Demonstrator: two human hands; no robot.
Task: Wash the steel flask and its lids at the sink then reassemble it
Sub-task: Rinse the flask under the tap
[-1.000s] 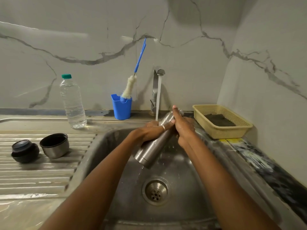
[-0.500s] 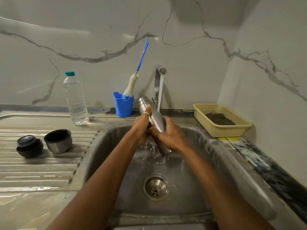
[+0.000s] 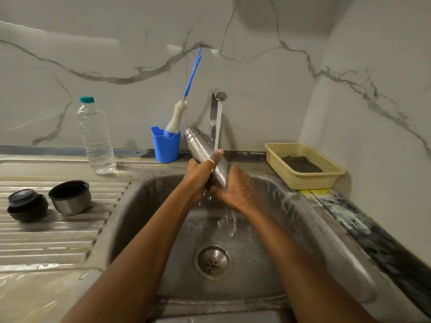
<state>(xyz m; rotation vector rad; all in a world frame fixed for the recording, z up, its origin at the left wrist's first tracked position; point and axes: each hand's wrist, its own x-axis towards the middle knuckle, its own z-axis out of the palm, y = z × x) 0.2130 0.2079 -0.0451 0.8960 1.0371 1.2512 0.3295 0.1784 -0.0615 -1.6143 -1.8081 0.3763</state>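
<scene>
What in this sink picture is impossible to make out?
Head view:
- Base of the steel flask: hidden behind the left hand and right hand.
- Right hand's grip: blurred by motion and splashing water.
- Inside of the steel flask: its mouth is turned away from the camera.
- Dark thing in the basket: too dim to name.

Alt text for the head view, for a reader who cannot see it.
Two bare hands hold a tilted steel flask under the running tap over a sink: the left hand grips its middle, the right hand wraps its lower end. A steel cup lid and a black lid sit on the draining board at left.
</scene>
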